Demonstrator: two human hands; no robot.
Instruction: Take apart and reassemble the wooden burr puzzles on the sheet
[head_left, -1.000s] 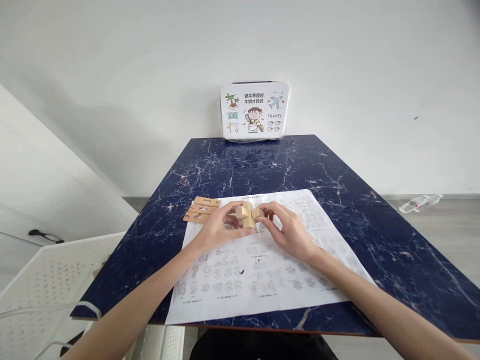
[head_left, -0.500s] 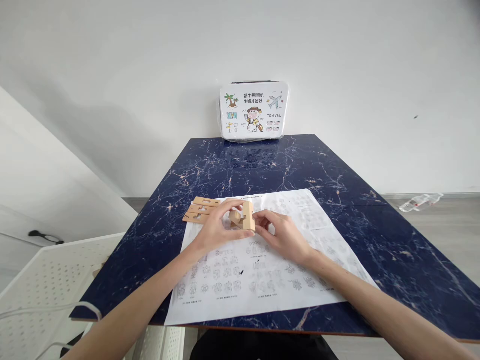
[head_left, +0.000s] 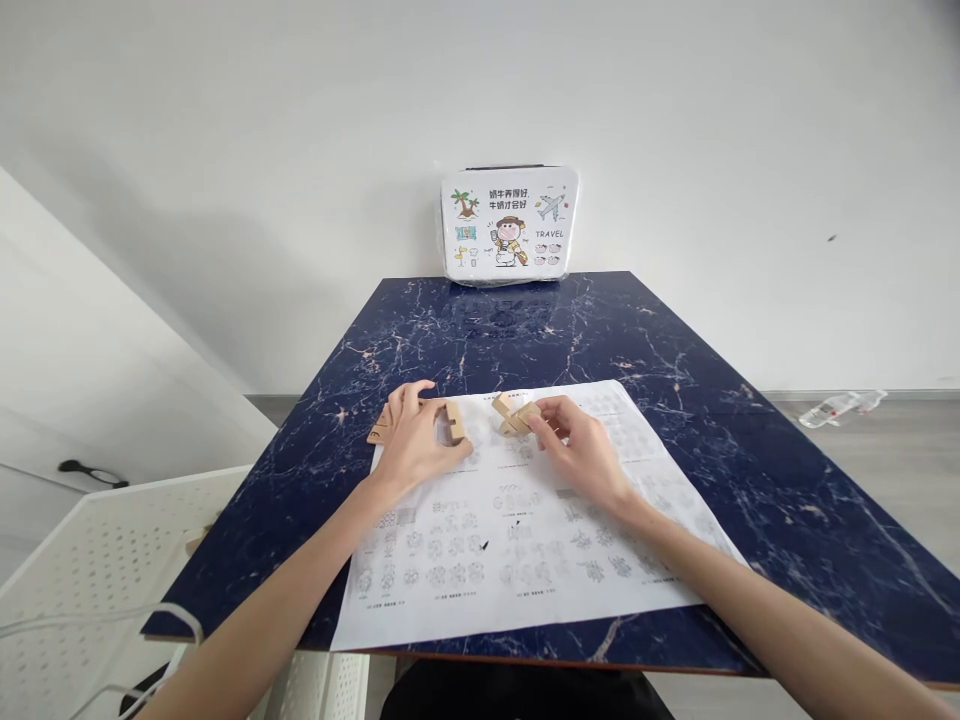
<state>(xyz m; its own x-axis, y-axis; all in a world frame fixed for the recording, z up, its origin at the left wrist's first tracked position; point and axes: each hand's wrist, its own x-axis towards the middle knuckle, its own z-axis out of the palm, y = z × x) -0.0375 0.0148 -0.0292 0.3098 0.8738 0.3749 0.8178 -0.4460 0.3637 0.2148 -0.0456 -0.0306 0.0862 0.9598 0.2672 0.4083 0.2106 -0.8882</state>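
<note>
My left hand (head_left: pixel 416 440) grips a notched wooden puzzle block (head_left: pixel 454 422) between thumb and fingers, over the left part of a printed sheet. In my right hand (head_left: pixel 574 445) is a crossed pair of wooden puzzle pieces (head_left: pixel 517 414), pinched at its right end. The two wooden parts are apart, with bare paper between them. Under and behind my left hand lie flat wooden pieces (head_left: pixel 379 428) with cut-outs, mostly covered. Small line drawings and diagrams cover the instruction sheet (head_left: pixel 465 600).
A dark blue marble-patterned table (head_left: pixel 525 340) holds the sheet. At its far edge a white cartoon-printed case (head_left: pixel 512 225) leans on the wall. A perforated white surface (head_left: pixel 97 560) with cables stands at the left. A plastic bottle (head_left: pixel 840 408) lies on the floor at right.
The wooden assembly held between both hands has come apart. My left hand has moved left with the notched block, while my right hand now holds the crossed pieces.
</note>
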